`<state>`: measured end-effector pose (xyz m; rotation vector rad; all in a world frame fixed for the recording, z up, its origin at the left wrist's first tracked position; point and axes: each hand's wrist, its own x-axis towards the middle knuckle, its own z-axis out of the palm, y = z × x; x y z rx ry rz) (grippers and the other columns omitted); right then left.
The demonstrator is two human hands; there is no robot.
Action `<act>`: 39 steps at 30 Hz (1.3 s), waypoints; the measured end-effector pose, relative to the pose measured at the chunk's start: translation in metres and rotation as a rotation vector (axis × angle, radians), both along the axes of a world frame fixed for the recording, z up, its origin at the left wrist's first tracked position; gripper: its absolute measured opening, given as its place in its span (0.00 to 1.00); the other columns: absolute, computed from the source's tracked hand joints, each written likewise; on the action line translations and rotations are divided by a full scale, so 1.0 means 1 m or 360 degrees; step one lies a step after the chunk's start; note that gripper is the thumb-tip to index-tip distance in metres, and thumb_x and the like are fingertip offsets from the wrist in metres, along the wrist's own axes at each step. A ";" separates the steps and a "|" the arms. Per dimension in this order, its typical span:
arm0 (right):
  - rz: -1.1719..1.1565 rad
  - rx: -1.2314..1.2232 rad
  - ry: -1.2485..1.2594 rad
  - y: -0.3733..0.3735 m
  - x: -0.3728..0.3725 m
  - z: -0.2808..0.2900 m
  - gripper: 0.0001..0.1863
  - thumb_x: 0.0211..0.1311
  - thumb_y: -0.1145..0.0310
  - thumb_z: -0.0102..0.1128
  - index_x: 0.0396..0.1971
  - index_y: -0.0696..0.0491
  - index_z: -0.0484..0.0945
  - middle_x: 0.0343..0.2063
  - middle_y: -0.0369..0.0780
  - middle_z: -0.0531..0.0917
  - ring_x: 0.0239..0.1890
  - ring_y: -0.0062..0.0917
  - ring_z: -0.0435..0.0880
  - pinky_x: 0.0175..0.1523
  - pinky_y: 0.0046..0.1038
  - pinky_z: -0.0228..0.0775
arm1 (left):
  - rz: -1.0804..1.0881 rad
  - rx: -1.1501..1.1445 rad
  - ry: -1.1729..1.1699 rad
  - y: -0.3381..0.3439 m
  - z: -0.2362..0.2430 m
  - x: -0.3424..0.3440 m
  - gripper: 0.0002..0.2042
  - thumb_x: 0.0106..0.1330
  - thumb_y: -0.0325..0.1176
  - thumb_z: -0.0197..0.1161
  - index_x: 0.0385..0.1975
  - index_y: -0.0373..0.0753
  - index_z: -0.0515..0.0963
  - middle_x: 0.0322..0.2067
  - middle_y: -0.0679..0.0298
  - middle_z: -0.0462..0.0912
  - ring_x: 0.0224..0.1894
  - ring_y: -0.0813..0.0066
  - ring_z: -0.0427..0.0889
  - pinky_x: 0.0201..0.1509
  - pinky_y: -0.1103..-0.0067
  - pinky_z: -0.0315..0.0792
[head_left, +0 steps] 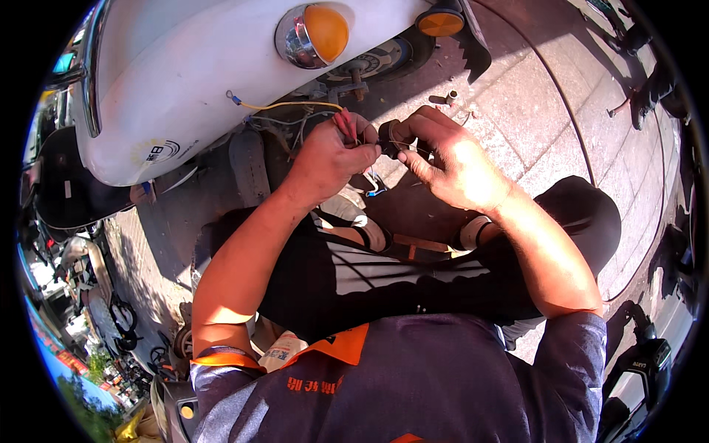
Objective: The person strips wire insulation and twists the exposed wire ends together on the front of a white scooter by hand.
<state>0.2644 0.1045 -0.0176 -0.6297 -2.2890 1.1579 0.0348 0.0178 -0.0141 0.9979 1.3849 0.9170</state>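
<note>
My left hand (330,156) pinches a bundle of thin wires (347,124), red ones among them, just under the rear of a white scooter (192,66). A yellow wire (288,105) with a small blue end runs from the bundle toward the scooter body. My right hand (447,155) grips a small black roll, apparently tape (389,138), held against the same wires. Both hands meet close together below an orange turn signal (322,33).
A second orange reflector (441,22) and the rear wheel (377,59) sit at the top. Paved ground (532,111) with a black cable across it lies to the right. Another scooter's black part (642,362) stands at lower right; parked bikes crowd the left edge.
</note>
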 end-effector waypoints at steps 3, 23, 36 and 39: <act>0.0095 -0.0052 -0.0083 -0.010 0.008 0.002 0.13 0.69 0.75 0.67 0.51 0.58 0.82 0.46 0.47 0.84 0.50 0.45 0.84 0.54 0.40 0.78 | 0.0051 -0.0061 -0.0061 -0.015 -0.004 0.007 0.06 0.65 0.24 0.70 0.36 0.35 0.78 0.30 0.71 0.77 0.32 0.84 0.76 0.35 0.81 0.71; 0.0088 0.0001 0.0073 0.002 0.007 -0.003 0.08 0.68 0.75 0.70 0.45 0.55 0.85 0.39 0.41 0.85 0.39 0.33 0.87 0.47 0.31 0.80 | -0.0140 0.0013 0.0149 -0.006 0.005 0.015 0.07 0.64 0.25 0.69 0.36 0.37 0.76 0.28 0.73 0.72 0.30 0.87 0.69 0.34 0.83 0.65; 0.0018 -0.0708 -0.0074 -0.003 0.000 -0.001 0.07 0.68 0.73 0.71 0.43 0.58 0.85 0.33 0.40 0.86 0.37 0.23 0.84 0.44 0.30 0.78 | 0.0137 0.0212 0.0358 -0.017 0.006 0.032 0.15 0.62 0.31 0.79 0.37 0.37 0.76 0.36 0.69 0.82 0.32 0.86 0.76 0.36 0.83 0.70; -0.0002 -0.0711 -0.0009 -0.004 0.001 -0.010 0.07 0.67 0.72 0.73 0.42 0.57 0.86 0.33 0.42 0.88 0.37 0.25 0.86 0.44 0.31 0.78 | 0.0012 0.0407 0.0420 -0.020 0.007 0.029 0.12 0.65 0.28 0.77 0.38 0.36 0.77 0.36 0.68 0.83 0.34 0.85 0.77 0.38 0.83 0.71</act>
